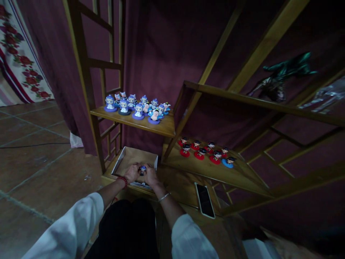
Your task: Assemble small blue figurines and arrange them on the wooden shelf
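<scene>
Between my two hands is a small figurine point(143, 169) with a blue-purple top and a dark base. My left hand point(132, 172) closes on its left side, and my right hand point(151, 175) grips it from the right. Both are over a shallow cardboard box point(129, 155) with white edges, which rests on the lowest shelf. Whether the figurine touches the box floor I cannot tell. On the shelf above stand several figurines point(138, 110) with blue-purple hair on round bases, some with pink faces.
Several dark-haired figurines point(201, 153) on red bases, one on blue, stand on the right shelf point(185, 162). A phone point(205, 200) lies on the lower board. A dark green statue point(285, 75) sits on the upper right shelf. Wooden posts point(88, 90) frame the left side.
</scene>
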`<action>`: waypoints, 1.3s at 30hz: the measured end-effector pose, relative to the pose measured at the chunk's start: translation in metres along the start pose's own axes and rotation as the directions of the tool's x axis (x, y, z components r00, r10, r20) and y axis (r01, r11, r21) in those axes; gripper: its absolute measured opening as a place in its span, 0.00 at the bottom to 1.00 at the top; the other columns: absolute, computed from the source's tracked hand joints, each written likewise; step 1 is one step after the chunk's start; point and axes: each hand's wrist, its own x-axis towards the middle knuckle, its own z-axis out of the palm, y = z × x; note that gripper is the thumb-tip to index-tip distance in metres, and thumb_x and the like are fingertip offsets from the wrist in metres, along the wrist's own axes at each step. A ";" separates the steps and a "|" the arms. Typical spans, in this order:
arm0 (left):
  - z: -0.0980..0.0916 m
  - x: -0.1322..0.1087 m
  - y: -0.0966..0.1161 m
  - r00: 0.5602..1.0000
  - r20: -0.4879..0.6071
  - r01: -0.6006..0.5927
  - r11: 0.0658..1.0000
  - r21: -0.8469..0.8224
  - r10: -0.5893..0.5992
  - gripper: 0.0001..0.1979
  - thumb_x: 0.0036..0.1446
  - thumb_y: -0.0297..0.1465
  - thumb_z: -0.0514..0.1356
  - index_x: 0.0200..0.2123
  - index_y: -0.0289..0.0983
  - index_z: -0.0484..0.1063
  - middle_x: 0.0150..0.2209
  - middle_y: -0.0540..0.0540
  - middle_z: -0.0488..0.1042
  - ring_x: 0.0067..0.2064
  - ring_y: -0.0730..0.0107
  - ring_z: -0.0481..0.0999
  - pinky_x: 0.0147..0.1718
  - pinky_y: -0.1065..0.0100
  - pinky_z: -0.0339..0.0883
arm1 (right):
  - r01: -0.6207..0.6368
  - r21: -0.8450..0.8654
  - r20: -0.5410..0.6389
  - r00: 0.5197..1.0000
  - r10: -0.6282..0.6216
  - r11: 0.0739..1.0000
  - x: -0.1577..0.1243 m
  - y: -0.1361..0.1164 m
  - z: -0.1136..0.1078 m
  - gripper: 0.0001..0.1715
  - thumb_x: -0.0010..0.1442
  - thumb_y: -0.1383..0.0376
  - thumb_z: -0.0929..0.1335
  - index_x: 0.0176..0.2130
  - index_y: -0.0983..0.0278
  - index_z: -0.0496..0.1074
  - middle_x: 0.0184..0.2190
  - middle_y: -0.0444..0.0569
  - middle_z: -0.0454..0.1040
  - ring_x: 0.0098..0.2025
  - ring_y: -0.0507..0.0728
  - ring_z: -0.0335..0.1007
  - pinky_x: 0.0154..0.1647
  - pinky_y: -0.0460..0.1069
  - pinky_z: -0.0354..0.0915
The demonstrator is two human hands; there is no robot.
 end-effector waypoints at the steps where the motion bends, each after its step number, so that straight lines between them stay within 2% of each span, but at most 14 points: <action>1: -0.002 -0.002 0.002 1.000 -0.008 -0.004 1.000 -0.003 0.004 0.11 0.49 0.24 0.53 0.37 0.34 0.71 0.39 0.41 0.72 0.42 0.65 0.72 0.42 0.68 0.63 | -0.002 0.003 -0.004 1.000 0.002 1.000 -0.002 -0.002 -0.002 0.16 0.50 0.77 0.63 0.39 0.64 0.69 0.39 0.51 0.73 0.42 0.55 0.68 0.43 0.46 0.61; 12: -0.030 -0.020 0.021 0.996 -0.078 -0.041 0.998 -0.055 0.037 0.10 0.49 0.22 0.54 0.35 0.34 0.71 0.36 0.44 0.73 0.37 0.69 0.73 0.39 0.70 0.63 | 0.023 0.043 -0.057 0.998 -0.020 0.999 -0.017 -0.023 -0.024 0.19 0.50 0.77 0.63 0.42 0.64 0.68 0.40 0.51 0.74 0.43 0.55 0.69 0.44 0.46 0.61; 18: -0.040 -0.025 0.023 0.988 -0.145 -0.085 0.983 -0.161 0.062 0.08 0.50 0.24 0.55 0.34 0.34 0.71 0.34 0.44 0.74 0.36 0.71 0.73 0.37 0.72 0.64 | 0.045 0.058 -0.078 0.996 -0.041 0.997 -0.024 -0.036 -0.040 0.19 0.52 0.74 0.63 0.45 0.62 0.67 0.42 0.49 0.74 0.44 0.54 0.69 0.45 0.45 0.61; 25: -0.066 -0.042 0.037 0.981 -0.177 -0.113 0.968 -0.223 0.074 0.07 0.50 0.27 0.55 0.31 0.34 0.73 0.32 0.45 0.75 0.34 0.72 0.72 0.36 0.73 0.63 | 0.057 0.084 -0.111 0.993 -0.047 0.995 -0.033 -0.052 -0.057 0.20 0.52 0.71 0.64 0.46 0.60 0.67 0.41 0.48 0.74 0.44 0.55 0.69 0.44 0.46 0.62; 29: -0.079 -0.049 0.044 0.985 -0.163 -0.105 0.952 -0.288 0.060 0.08 0.51 0.30 0.55 0.29 0.35 0.73 0.32 0.46 0.74 0.34 0.72 0.71 0.35 0.73 0.64 | 0.083 0.109 -0.128 0.989 -0.069 0.991 -0.036 -0.058 -0.068 0.21 0.51 0.70 0.65 0.46 0.59 0.67 0.39 0.46 0.75 0.41 0.54 0.70 0.43 0.46 0.63; 33: -0.086 -0.049 0.046 0.981 -0.181 -0.125 0.930 -0.345 0.065 0.09 0.50 0.28 0.55 0.30 0.35 0.74 0.32 0.47 0.74 0.36 0.70 0.71 0.38 0.71 0.64 | 0.104 0.133 -0.132 0.987 -0.086 0.986 -0.037 -0.062 -0.079 0.20 0.51 0.70 0.65 0.45 0.60 0.68 0.36 0.45 0.76 0.39 0.54 0.71 0.42 0.46 0.64; 36: -0.090 -0.049 0.048 0.976 -0.210 -0.133 0.916 -0.377 0.056 0.09 0.48 0.26 0.55 0.30 0.34 0.74 0.33 0.46 0.74 0.36 0.70 0.72 0.38 0.70 0.64 | 0.112 0.145 -0.145 0.985 -0.091 0.983 -0.037 -0.066 -0.087 0.20 0.51 0.69 0.65 0.45 0.61 0.68 0.36 0.46 0.75 0.38 0.54 0.71 0.41 0.47 0.65; 39: -0.097 -0.053 0.052 0.974 -0.218 -0.145 0.901 -0.409 0.058 0.09 0.49 0.27 0.55 0.31 0.33 0.74 0.32 0.46 0.75 0.36 0.69 0.71 0.38 0.70 0.64 | 0.142 0.169 -0.159 0.980 -0.115 0.975 -0.038 -0.070 -0.093 0.20 0.51 0.70 0.65 0.45 0.59 0.68 0.37 0.44 0.75 0.39 0.53 0.71 0.41 0.47 0.65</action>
